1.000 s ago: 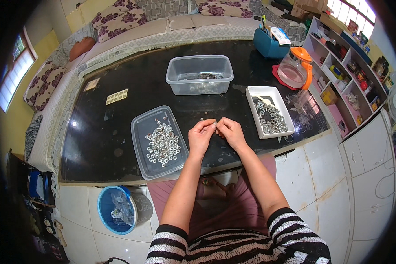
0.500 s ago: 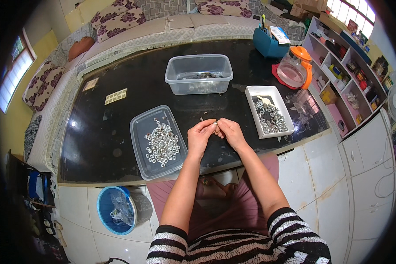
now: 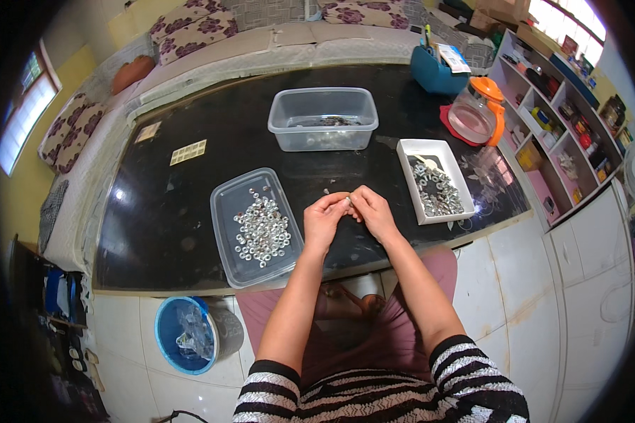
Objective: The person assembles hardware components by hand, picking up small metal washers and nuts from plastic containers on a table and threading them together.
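My left hand (image 3: pixel 323 222) and my right hand (image 3: pixel 374 216) meet over the near part of the dark table, fingertips pinched together. Between them is a tiny pale piece (image 3: pixel 349 200), mostly hidden by the fingers; its kind cannot be made out. Left of my hands lies a shallow clear plastic lid (image 3: pixel 227 204) holding many small silvery ring-shaped metal pieces (image 3: pixel 262 229). To the right, a white open box (image 3: pixel 430 218) contains more small metal pieces (image 3: pixel 441 194), with a pale stick-like item at its far end. A small loose bit (image 3: pixel 325 190) rests just beyond my fingers.
Beyond my hands stands a clear plastic tub (image 3: pixel 322 139) with small dark items inside. A glass jug with an orange lid (image 3: pixel 473 120) and a teal holder (image 3: pixel 437 74) sit far right. A blue-rimmed bin (image 3: pixel 215 331) is on the floor below the table's near edge (image 3: pixel 190 292).
The fingers of both hands have shifted slightly around the tiny piece, staying pinched together. The whole view has moved a little; the containers stay where they were.
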A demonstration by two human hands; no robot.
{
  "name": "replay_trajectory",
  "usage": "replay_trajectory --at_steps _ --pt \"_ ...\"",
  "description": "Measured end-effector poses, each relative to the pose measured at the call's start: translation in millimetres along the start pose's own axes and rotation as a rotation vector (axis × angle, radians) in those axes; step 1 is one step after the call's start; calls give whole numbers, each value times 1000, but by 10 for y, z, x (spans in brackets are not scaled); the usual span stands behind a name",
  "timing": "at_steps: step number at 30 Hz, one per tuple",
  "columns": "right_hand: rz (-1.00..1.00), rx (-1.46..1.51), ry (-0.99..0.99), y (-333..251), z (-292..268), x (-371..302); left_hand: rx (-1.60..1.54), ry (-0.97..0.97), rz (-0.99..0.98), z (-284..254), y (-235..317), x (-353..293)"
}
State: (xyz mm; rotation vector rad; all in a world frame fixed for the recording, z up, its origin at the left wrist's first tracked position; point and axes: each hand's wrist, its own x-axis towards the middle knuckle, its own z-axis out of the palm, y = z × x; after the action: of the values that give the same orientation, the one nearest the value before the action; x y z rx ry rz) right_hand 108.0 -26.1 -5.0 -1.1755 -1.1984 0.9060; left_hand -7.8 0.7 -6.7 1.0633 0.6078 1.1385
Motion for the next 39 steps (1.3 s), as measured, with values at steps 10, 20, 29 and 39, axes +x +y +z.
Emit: replay_trajectory --at_steps 10,20,29,39 --pt "85 -15 54 -83 -10 -69 -43 -2 -8 3 -101 9" --pt "84 15 -7 32 -30 -17 -33 -29 12 -11 -107 38" --pt "100 -98 34 -12 -42 -16 -1 -18 -27 35 -23 12" --pt "123 -49 -56 17 -85 -13 54 14 -31 41 18 7"
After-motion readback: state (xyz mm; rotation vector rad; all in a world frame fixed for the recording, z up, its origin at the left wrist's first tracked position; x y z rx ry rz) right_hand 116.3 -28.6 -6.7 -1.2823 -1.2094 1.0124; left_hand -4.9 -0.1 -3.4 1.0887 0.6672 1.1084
